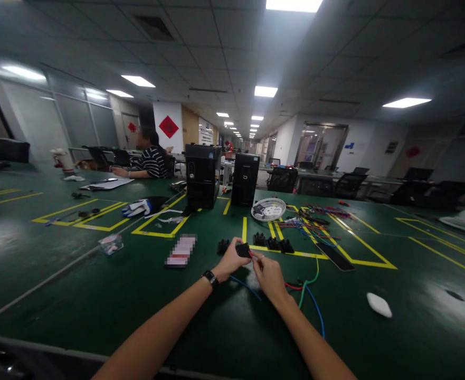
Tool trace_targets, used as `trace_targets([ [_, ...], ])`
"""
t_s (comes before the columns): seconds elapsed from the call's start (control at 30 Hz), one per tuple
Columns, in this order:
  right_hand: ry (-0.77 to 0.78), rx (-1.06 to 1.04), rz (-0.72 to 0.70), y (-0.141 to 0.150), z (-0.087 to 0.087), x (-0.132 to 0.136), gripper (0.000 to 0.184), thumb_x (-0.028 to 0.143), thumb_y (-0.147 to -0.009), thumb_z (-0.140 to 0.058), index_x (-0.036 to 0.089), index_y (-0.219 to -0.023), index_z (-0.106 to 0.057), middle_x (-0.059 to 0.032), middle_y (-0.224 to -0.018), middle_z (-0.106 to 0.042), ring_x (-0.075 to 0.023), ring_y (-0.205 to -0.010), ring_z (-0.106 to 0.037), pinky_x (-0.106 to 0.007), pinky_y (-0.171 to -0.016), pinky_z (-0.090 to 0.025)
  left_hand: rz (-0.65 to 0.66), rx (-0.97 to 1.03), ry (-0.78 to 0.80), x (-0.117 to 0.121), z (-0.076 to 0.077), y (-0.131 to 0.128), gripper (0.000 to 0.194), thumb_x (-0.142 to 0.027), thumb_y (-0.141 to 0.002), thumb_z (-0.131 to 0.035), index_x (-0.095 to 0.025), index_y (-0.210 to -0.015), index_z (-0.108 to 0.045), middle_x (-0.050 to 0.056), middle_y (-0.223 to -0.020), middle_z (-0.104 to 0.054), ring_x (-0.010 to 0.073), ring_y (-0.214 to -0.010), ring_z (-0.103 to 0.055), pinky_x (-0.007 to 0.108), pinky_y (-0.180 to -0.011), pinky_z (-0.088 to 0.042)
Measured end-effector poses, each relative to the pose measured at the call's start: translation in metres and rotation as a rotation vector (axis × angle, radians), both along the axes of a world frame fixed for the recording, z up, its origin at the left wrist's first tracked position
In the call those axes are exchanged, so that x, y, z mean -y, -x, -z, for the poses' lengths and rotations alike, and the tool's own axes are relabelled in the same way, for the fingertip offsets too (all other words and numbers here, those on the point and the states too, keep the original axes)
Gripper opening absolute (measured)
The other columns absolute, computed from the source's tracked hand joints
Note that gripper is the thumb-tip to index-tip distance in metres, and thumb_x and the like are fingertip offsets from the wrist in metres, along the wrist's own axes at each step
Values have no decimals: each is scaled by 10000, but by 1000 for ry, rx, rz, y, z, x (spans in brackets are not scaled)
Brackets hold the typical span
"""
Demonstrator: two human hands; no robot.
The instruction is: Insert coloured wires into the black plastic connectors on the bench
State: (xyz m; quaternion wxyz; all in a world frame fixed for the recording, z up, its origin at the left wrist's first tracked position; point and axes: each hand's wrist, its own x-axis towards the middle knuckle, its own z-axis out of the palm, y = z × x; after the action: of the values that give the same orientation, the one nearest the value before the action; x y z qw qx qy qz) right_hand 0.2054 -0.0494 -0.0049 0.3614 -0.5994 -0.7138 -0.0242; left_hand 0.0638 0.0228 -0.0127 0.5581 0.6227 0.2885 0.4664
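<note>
My left hand (229, 263), with a dark watch on its wrist, grips a small black block (242, 250) between thumb and fingers. At the block's right side, my right hand (271, 275) is closed in a pinch on a thin red wire, of which only a short piece shows. A blue wire (247, 287) runs out on the table below my hands. By my right wrist lie a red wire (293, 286), a green wire (304, 293) and another blue wire (318, 311). Several similar black blocks (272, 243) stand just beyond my hands; one more (223, 246) sits left of them.
Two black computer cases (202, 177) stand at the back. A white basket (268, 210), loose wires (315, 224), a dark phone-like slab (335, 257) and a white case (379, 305) lie on the right. Gloves (137, 208) lie left. A person (153, 161) sits across the table.
</note>
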Motion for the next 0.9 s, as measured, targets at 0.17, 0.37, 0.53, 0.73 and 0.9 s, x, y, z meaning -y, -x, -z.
trace_targets([
  [0.17, -7, -26, -68, 3, 0, 1, 333, 192, -916, -421, 179, -1164, -644, -87, -978, -729, -198, -845, -688, -273, -784, -491, 24, -6, -78, 3, -2, 4, 507, -90, -616, -683, -202, -1025, -405, 4, -913, -573, 121, -804, -567, 225, -713, -448],
  [0.37, 2, -4, -68, 2, -1, 1, 325, 205, -920, -417, 178, -1143, -652, -88, -938, -735, -209, -803, -691, -278, -737, -494, 113, 91, -11, 6, -11, 5, 424, -121, -647, -669, -217, -979, -423, 65, -1169, -541, 167, -963, -587, 316, -816, -493],
  [0.53, 23, 75, -117, 4, -3, 5, 337, 219, -929, -402, 188, -1177, -629, -83, -949, -729, -211, -827, -685, -280, -741, -484, 6, 98, 7, 12, -13, 3, 290, -293, -747, -634, -209, -939, -434, 74, -1068, -609, 164, -841, -620, 309, -700, -529],
  [0.73, 46, 134, -148, 12, -9, 13, 307, 231, -931, -393, 183, -1066, -665, -79, -902, -729, -209, -812, -681, -274, -734, -469, -316, -130, -239, 13, -13, 5, 202, -194, -693, -602, -197, -877, -518, -15, -775, -625, 127, -692, -585, 233, -650, -470],
  [0.9, -17, 100, -170, 9, -10, 14, 312, 289, -930, -407, 188, -1056, -674, -82, -923, -730, -228, -815, -682, -297, -724, -477, -444, -281, -435, 16, -19, 9, 153, -178, -680, -591, -200, -831, -583, -30, -720, -595, 127, -679, -555, 235, -681, -432],
])
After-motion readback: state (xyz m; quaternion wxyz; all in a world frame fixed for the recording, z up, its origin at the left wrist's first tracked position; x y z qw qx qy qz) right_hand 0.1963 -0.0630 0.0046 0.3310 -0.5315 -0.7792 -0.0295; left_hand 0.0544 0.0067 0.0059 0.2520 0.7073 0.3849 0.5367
